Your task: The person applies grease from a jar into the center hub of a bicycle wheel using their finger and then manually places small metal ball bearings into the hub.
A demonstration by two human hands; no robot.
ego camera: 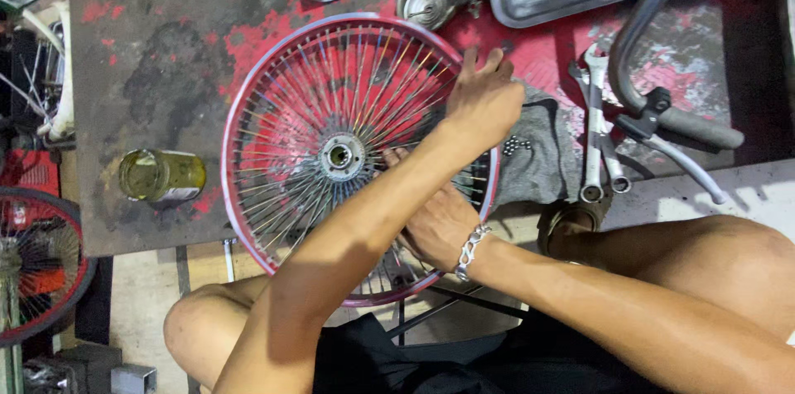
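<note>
A glass jar (161, 176) lies to one side of the red wheel (273, 71). 2 wrenches (598, 133), a grey rag (542, 154) and a handlebar (654, 104) lie on the other side. The left hand (484, 100) rests on the rim, fingers loosely spread. The right hand (435, 224) lies under the left arm, fingers in the spokes; its grip is hidden.

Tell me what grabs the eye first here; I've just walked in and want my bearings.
A red-rimmed spoked bicycle wheel lies flat in the middle of the worn, red-stained workbench. The person's arms cross over it: the left hand rests at the wheel's far right edge, the right hand, with a chain bracelet, on the spokes near the hub. Wrenches and a handlebar lie to the right.
</note>
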